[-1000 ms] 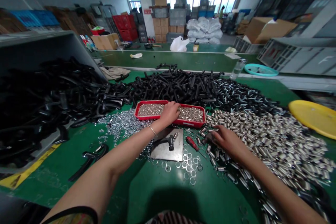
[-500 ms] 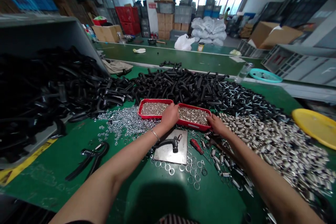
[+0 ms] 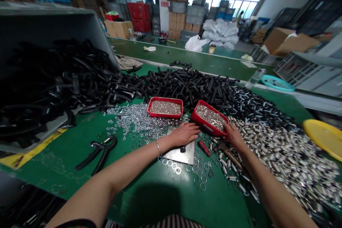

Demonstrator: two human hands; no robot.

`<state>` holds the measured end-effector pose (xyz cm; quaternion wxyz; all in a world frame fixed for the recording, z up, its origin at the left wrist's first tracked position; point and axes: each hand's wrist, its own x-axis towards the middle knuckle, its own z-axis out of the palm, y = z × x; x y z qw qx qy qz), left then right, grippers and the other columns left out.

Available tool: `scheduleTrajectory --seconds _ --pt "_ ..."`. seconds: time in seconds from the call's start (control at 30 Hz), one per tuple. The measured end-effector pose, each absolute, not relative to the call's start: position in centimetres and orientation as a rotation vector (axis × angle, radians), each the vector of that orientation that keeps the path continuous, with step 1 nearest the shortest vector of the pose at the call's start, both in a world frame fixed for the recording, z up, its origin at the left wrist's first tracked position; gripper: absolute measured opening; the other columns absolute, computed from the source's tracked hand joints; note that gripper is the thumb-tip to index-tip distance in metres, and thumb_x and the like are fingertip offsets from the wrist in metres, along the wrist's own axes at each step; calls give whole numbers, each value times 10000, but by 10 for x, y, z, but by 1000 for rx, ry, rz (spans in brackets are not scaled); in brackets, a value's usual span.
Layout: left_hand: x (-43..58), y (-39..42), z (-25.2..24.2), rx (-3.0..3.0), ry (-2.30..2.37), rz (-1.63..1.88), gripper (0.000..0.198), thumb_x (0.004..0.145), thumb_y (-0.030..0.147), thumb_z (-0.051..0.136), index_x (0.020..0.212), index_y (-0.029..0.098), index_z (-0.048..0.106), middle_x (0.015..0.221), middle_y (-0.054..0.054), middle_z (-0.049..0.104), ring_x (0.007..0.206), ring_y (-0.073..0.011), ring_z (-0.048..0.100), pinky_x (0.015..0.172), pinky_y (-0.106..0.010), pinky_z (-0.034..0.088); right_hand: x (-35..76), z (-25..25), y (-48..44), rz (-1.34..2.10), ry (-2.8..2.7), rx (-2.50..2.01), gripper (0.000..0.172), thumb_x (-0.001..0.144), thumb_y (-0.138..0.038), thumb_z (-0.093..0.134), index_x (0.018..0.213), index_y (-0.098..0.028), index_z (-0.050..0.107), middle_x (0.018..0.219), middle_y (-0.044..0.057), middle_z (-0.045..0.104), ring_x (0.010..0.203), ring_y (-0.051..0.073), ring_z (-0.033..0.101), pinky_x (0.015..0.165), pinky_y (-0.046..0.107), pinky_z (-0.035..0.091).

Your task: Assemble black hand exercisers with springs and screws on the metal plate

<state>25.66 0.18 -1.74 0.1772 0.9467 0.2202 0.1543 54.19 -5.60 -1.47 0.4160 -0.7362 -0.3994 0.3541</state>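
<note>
Bright window backlight, sharp centre, wide-angle warping, dim left edge

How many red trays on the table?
2. A flat tray beyond the left hand; a tilted tray held at its near corner by the right hand. Piles may hide more.

the shallow red plastic tray (image 3: 210, 117) is full of small shiny silver metal pieces. it lies on the green tabletop (image 3: 149, 192), turned at a slant. the fingers of the right hand (image 3: 233, 135) touch its near right corner. the flat grey square metal plate (image 3: 184, 155) lies just in front of the tray. a small black part (image 3: 183, 148) rests on it, mostly covered by the left hand (image 3: 184, 133).
</note>
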Motion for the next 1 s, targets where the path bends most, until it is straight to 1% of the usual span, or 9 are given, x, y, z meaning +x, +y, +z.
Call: scheduleTrajectory --seconds 0.1,0.23,0.33,0.5,0.6,0.73,0.8,0.9,1.0 --pt "278 1 -17 2723 486 190 518 1037 491 269 1473 279 452 1558 -24 433 1453 -271 339 1187 -495 212 538 -11 -57 896 -995 -1824 317 826 -545 499 870 -233 522 635 -33 548 472 140 499 415 247 380" --pt "295 27 -14 2747 608 -54 518 1039 472 245 1472 281 455 1541 -35 456 1405 -252 418 1173 -456 254 536 -10 -59 900 -985 -1800 309 828 -540 511 856 -233 524 613 -43 535 460 130 473 412 238 365" --pt "290 50 -13 2780 745 -115 467 1019 385 356 1416 207 524 1533 -79 460 1447 -252 353 1191 -424 240 537 -12 -58 899 -966 -1788 293 833 -528 509 836 -235 502 594 -52 518 447 126 468 403 231 356" --pt "266 50 -18 2750 963 -101 575 1006 341 369 1501 48 359 1621 -185 254 1508 -289 221 1201 -425 242 542 -20 -55 892 -945 -1779 289 832 -518 523 789 -239 457 574 -61 508 421 119 462 376 221 335" --pt "250 31 -15 2745 1047 -102 560 1013 319 324 1484 19 376 1601 -212 288 1486 -316 271 1180 -461 278 543 -23 -55 888 -937 -1768 293 836 -522 525 801 -238 463 588 -61 516 430 118 474 378 217 350" --pt "232 18 -1 2802 993 -123 434 984 302 382 1284 85 608 1446 -184 523 1327 -316 486 1089 -441 390 543 -25 -55 886 -926 -1759 288 839 -521 520 817 -237 476 593 -59 521 436 122 481 378 218 360" --pt "232 21 7 2820 949 -66 404 979 303 391 1247 117 630 1396 -163 566 1273 -301 526 1074 -433 402 543 -25 -55 879 -928 -1756 281 838 -513 523 807 -237 475 589 -59 518 428 119 468 370 218 346" --pt "248 32 10 2779 922 5 469 995 371 373 1353 121 547 1474 -164 490 1341 -284 468 1117 -414 361 542 -24 -55 867 -939 -1754 274 836 -504 523 793 -239 467 575 -59 511 415 117 451 358 219 318" --pt "279 36 4 2666 1032 -80 641 983 534 364 1413 74 480 1559 -205 370 1427 -315 363 1181 -442 267 539 -23 -57 860 -944 -1759 275 833 -509 515 805 -239 468 579 -56 518 425 121 462 369 221 328"
